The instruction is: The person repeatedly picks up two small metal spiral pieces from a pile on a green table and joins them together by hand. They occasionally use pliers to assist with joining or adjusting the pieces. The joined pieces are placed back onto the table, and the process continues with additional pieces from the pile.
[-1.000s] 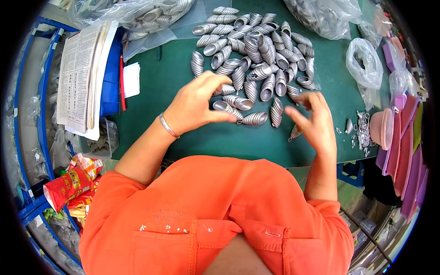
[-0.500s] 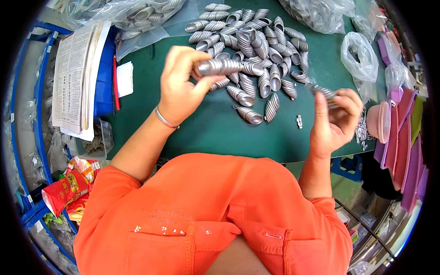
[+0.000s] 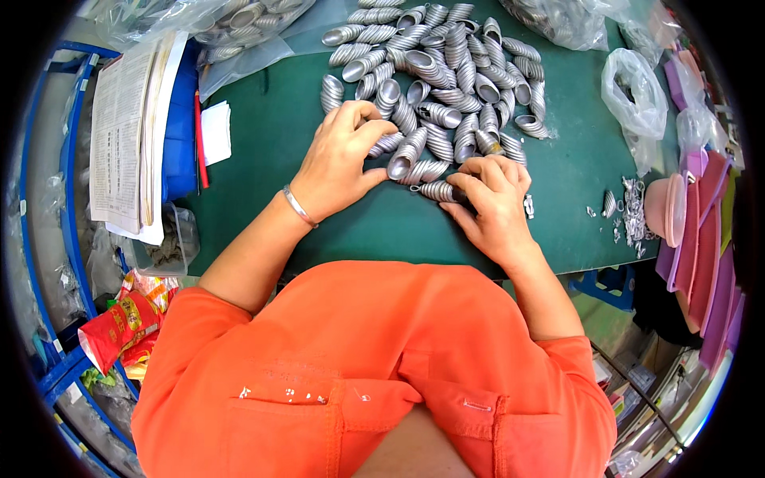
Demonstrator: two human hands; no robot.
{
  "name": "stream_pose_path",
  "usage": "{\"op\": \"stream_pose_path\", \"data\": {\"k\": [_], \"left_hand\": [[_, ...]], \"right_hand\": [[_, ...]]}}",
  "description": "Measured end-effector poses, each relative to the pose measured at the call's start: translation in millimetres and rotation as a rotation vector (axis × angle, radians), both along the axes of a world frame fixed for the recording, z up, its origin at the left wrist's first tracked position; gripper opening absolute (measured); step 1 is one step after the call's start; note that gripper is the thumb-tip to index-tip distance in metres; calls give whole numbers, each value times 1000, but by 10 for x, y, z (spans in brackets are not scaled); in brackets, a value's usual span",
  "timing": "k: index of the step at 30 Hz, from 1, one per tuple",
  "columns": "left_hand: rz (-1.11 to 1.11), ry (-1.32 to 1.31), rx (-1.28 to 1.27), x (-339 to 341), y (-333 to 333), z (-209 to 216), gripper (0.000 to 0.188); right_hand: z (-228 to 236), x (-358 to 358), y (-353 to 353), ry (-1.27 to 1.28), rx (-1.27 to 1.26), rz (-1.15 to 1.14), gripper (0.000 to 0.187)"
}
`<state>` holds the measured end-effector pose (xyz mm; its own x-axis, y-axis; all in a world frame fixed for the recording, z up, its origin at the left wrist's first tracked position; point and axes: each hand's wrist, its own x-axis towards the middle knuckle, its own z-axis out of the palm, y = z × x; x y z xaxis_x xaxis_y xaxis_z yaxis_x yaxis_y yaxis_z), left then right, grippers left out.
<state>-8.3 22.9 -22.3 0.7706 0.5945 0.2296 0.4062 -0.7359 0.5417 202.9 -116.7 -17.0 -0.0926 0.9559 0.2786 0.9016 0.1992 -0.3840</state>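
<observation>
Spiral-ribbed grey metal tubes with slanted ends lie in a loose pile point(image 3: 456, 49) on the green tabletop. My left hand point(image 3: 341, 163) rests at the pile's near left edge, its thumb and fingers apart beside a tube point(image 3: 406, 154); whether its fingertips touch the tubes behind them is hard to see. My right hand point(image 3: 496, 207) pinches the end of a ribbed tube with a small loop point(image 3: 437, 190) at the pile's near edge. Just past its fingers lies a tube with a yellowish end point(image 3: 488, 144).
Clear bags of tubes point(image 3: 558, 22) stand at the back. A crumpled plastic bag point(image 3: 635, 95), small metal scraps point(image 3: 635, 211) and a pink cup point(image 3: 665, 209) are at the right. At the left are printed papers point(image 3: 127, 135), a red pencil point(image 3: 200, 139) and a plastic box point(image 3: 179, 239).
My left hand has let go of its tube and lowered to the pile. My right hand has moved left, no longer holds its earlier tube, and has taken hold of the looped one.
</observation>
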Motion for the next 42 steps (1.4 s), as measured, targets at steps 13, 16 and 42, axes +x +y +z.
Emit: {"op": "stream_pose_path", "data": {"k": [13,16,42], "left_hand": [[-54,-123,-100,-105,8,-77,30],[12,-180,-85,-117,24,-94,32],[246,78,-9,131,-68,-145,130]], "right_hand": [[317,257,280,158,467,-92,40],[-4,226,434,119,83,-85,46],[-105,376,1237,-167,-29,168,54]]}}
